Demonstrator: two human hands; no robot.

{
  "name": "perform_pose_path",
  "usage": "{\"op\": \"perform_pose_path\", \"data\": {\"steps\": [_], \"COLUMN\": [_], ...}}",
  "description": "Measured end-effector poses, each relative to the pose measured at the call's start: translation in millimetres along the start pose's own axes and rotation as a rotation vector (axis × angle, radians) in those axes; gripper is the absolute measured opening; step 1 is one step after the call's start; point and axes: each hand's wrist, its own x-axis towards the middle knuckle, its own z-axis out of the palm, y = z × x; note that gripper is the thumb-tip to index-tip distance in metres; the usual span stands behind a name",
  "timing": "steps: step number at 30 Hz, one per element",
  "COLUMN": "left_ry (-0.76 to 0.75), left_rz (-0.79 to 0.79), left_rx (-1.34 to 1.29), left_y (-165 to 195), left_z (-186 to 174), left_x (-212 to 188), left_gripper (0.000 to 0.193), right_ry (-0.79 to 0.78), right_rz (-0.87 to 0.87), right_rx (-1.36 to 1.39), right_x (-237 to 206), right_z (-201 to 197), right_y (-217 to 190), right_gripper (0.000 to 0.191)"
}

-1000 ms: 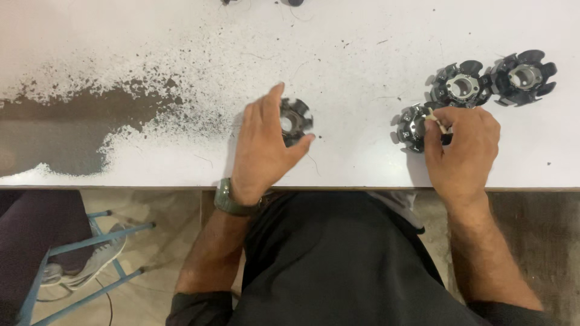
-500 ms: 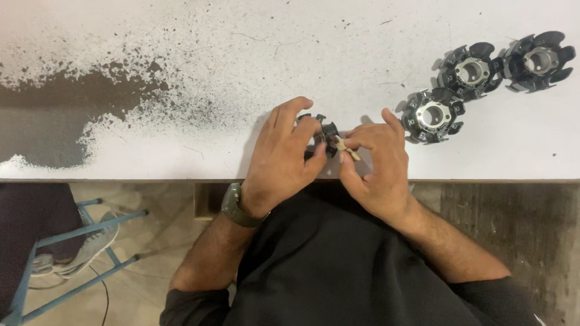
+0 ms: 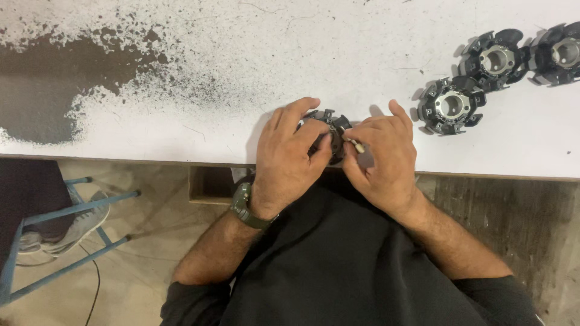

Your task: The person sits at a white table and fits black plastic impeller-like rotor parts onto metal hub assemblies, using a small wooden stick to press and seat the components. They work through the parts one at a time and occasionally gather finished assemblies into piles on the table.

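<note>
1. both hands meet at the near edge of the white table [image 3: 181, 130], right in front of the person's chest. the left hand [image 3: 290, 158] is curled over a black toothed ring part [image 3: 331, 128], fingers wrapped over its top and side, so it's holding that piece against the table edge.
2. the right hand [image 3: 382, 158] pinches a small pale pin-like bit [image 3: 356, 145] between thumb and fingertips, tight narrow grip, its tip touching the ring part or just beside it. can't tell if it's actually seated in anything, the fingers hide that.
3. three more of the same black ring parts sit on the table to the right: one near [image 3: 450, 106], two further back [image 3: 496, 59] and [image 3: 562, 53], all well apart from the hands.
4. what could go wrong imo: the ring sits right at the table's lip, so a slip of the left hand could tip it off into the lap or onto the floor. the little pin is barely pinched, and if it's pushed in at an angle it could pop out of the fingers and vanish.
5. versus half a second ago: hardly any change, hands already together on the ring then. versus a second ago: the left hand was flat on the ring further left, and the right hand was way over by the nearest spare ring. since then it's come across with the pin.
</note>
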Motion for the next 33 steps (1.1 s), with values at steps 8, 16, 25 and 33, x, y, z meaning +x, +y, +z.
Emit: {"op": "perform_pose_path", "data": {"steps": [8, 16, 25, 33], "left_ry": [0.043, 0.031, -0.054, 0.025], "left_rz": [0.050, 0.077, 0.061, 0.015], "left_rx": [-0.016, -0.023, -0.028, 0.016], "left_y": [-3, -5, -5, -1], "left_z": [0, 1, 5, 16], "left_x": [0, 1, 1, -2], "left_gripper": [0.019, 0.017, 0.016, 0.015], "right_ry": [-0.022, -0.009, -0.098, -0.099], "right_rz": [-0.023, -0.039, 0.031, 0.045], "right_rx": [-0.027, -0.017, 0.041, 0.064], "right_x": [1, -1, 9, 10], "right_z": [-2, 2, -8, -12], "right_y": [1, 1, -2, -4], "right_gripper": [0.034, 0.033, 0.024, 0.025]}}
